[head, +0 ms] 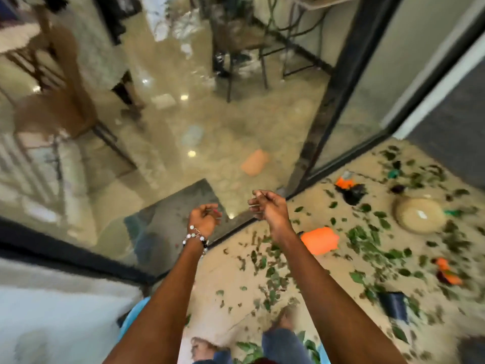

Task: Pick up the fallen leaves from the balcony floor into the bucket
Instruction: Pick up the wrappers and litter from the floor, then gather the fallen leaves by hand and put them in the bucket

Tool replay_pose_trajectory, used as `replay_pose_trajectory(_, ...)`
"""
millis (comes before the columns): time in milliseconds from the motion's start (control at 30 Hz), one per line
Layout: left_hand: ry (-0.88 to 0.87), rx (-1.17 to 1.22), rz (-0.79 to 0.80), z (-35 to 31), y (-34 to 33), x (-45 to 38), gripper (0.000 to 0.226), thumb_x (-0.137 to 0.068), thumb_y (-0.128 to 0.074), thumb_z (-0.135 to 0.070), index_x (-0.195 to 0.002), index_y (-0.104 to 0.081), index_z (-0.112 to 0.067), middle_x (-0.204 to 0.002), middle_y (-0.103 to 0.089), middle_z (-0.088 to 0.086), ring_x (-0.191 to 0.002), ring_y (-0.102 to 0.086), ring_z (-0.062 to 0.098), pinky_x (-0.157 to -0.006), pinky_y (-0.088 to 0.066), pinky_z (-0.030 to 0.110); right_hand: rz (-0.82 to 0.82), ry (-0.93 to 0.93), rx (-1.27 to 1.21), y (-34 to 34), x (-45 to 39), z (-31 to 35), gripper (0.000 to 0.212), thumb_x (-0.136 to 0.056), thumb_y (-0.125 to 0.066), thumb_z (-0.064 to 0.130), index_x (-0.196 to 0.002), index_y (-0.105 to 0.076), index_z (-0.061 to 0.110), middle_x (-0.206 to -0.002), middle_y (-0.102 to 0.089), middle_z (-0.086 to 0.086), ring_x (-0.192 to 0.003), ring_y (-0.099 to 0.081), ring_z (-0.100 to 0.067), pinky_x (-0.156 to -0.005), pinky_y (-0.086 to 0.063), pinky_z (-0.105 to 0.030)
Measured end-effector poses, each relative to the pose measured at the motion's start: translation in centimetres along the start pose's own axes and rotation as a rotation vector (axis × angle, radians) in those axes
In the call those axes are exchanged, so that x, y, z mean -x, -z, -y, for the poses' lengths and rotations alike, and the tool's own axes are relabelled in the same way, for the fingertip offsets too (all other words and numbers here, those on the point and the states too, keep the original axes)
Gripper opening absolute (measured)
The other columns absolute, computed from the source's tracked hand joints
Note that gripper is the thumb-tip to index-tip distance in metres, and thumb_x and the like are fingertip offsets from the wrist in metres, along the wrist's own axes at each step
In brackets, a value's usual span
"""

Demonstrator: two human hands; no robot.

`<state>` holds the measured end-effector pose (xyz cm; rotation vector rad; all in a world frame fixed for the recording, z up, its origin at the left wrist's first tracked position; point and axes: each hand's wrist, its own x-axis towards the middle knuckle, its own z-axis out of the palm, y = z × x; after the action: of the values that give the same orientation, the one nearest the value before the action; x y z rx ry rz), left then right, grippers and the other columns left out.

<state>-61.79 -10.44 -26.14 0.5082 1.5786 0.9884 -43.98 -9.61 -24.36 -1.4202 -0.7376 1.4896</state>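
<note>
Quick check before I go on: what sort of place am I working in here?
Most likely a home balcony: green leaves litter a beige floor, and a dark-framed glass door beside it looks into a room with chairs.

Leaves point(362, 240) lie scattered across the balcony floor point(236, 274) — right of the glass door point(162, 143), around a bowl point(419, 215).
</note>
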Motion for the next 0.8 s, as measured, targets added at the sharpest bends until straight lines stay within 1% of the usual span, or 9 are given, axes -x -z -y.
replay_pose_trajectory(167, -0.010, -0.088, 0.220, -3.0, -14.5, 1.9, 0.028, -0.098, -0.028, -0.002, -0.089, -0.055, -0.004, -0.071, -0.056, 0.018, -0.040, -0.058, 0.015, -0.039, -0.041, 0.015, -0.232, 0.075, -0.013, 12.6, -1.0, 4.5, 0.011, -0.100, -0.051, 0.016, -0.098, -0.060, 0.012, -0.073, -0.065, -0.004, -0.045, -0.056, -0.001, -0.044, -0.039, -0.015)
replay_pose_trajectory(267, -0.145, -0.296, 0.290, -2.8, -23.0, 2.5, 0.027, -0.094, -0.042, 0.010, -0.108, -0.061, -0.004, -0.086, -0.065, 0.014, -0.066, -0.063, 0.020, -0.062, -0.050, 0.028, -0.342, 0.104, -0.026, 20.3, -1.1, 6.7, 0.019, -0.100, -0.052, 0.016, -0.107, -0.063, 0.003, -0.073, -0.066, -0.004, -0.049, -0.057, -0.006, -0.046, -0.040, -0.019)
replay_pose_trajectory(300, -0.175, -0.333, 0.320, -2.8, -25.9, 3.0, 0.029, -0.093, -0.044, 0.011, -0.112, -0.061, -0.003, -0.085, -0.066, 0.012, -0.066, -0.063, 0.020, -0.064, -0.050, 0.028, -0.376, 0.116, -0.032, 22.7, -1.1, 7.3, 0.021, -0.100, -0.052, 0.016, -0.108, -0.063, 0.001, -0.073, -0.066, -0.004, -0.049, -0.057, -0.006, -0.046, -0.041, -0.019)
replay_pose_trajectory(400, -0.203, -0.280, 0.415, -2.7, -33.3, 4.2, 0.025, -0.094, -0.042, 0.011, -0.110, -0.059, 0.000, -0.073, -0.061, 0.010, -0.040, -0.058, 0.008, -0.038, -0.039, 0.015, -0.474, 0.152, -0.051, 28.7, -1.1, 9.1, 0.017, -0.100, -0.051, 0.016, -0.103, -0.061, 0.003, -0.071, -0.064, -0.005, -0.048, -0.057, -0.006, -0.044, -0.040, -0.018)
replay_pose_trajectory(433, -0.213, -0.279, 0.435, -2.7, -35.7, 4.8, 0.024, -0.095, -0.043, 0.010, -0.110, -0.059, 0.000, -0.071, -0.062, 0.009, -0.037, -0.056, 0.005, -0.036, -0.036, 0.014, -0.502, 0.167, -0.068, 30.5, -1.1, 9.7, 0.015, -0.101, -0.051, 0.015, -0.101, -0.060, 0.004, -0.070, -0.063, -0.006, -0.045, -0.056, -0.004, -0.043, -0.041, -0.017)
replay_pose_trajectory(500, -0.239, -0.303, 0.488, -2.7, -40.2, 5.3, 0.022, -0.096, -0.045, 0.005, -0.111, -0.059, -0.002, -0.071, -0.064, 0.005, -0.037, -0.056, 0.003, -0.037, -0.036, 0.015, -0.551, 0.198, -0.106, 34.0, -1.3, 10.8, 0.013, -0.101, -0.050, 0.014, -0.100, -0.059, 0.004, -0.071, -0.063, -0.008, -0.044, -0.057, -0.004, -0.043, -0.043, -0.016)
replay_pose_trajectory(633, -0.282, -0.368, 0.588, -3.7, -47.9, 5.3, 0.021, -0.096, -0.047, 0.003, -0.110, -0.061, -0.006, -0.075, -0.065, 0.006, -0.040, -0.057, 0.003, -0.035, -0.040, 0.015, -0.643, 0.219, -0.163, 40.0, -2.8, 12.7, 0.017, -0.100, -0.052, 0.017, -0.104, -0.062, 0.005, -0.079, -0.069, -0.009, -0.057, -0.060, -0.015, -0.047, -0.045, -0.021)
replay_pose_trajectory(733, -0.304, -0.377, 0.626, -4.4, -52.2, 5.1, 0.020, -0.096, -0.049, 0.001, -0.110, -0.062, -0.005, -0.076, -0.066, 0.007, -0.045, -0.059, 0.007, -0.036, -0.041, 0.015, -0.688, 0.214, -0.207, 43.3, -4.4, 13.7, 0.021, -0.100, -0.052, 0.016, -0.110, -0.063, 0.002, -0.082, -0.069, -0.011, -0.056, -0.060, -0.014, -0.048, -0.047, -0.021)
replay_pose_trajectory(800, -0.278, -0.350, 0.650, -4.7, -56.3, 4.3, 0.020, -0.096, -0.047, 0.004, -0.110, -0.060, -0.003, -0.075, -0.063, 0.009, -0.040, -0.057, 0.005, -0.035, -0.038, 0.014, -0.733, 0.222, -0.223, 46.1, -6.4, 14.8, 0.022, -0.100, -0.052, 0.017, -0.112, -0.063, 0.002, -0.082, -0.070, -0.011, -0.056, -0.061, -0.013, -0.050, -0.049, -0.023)
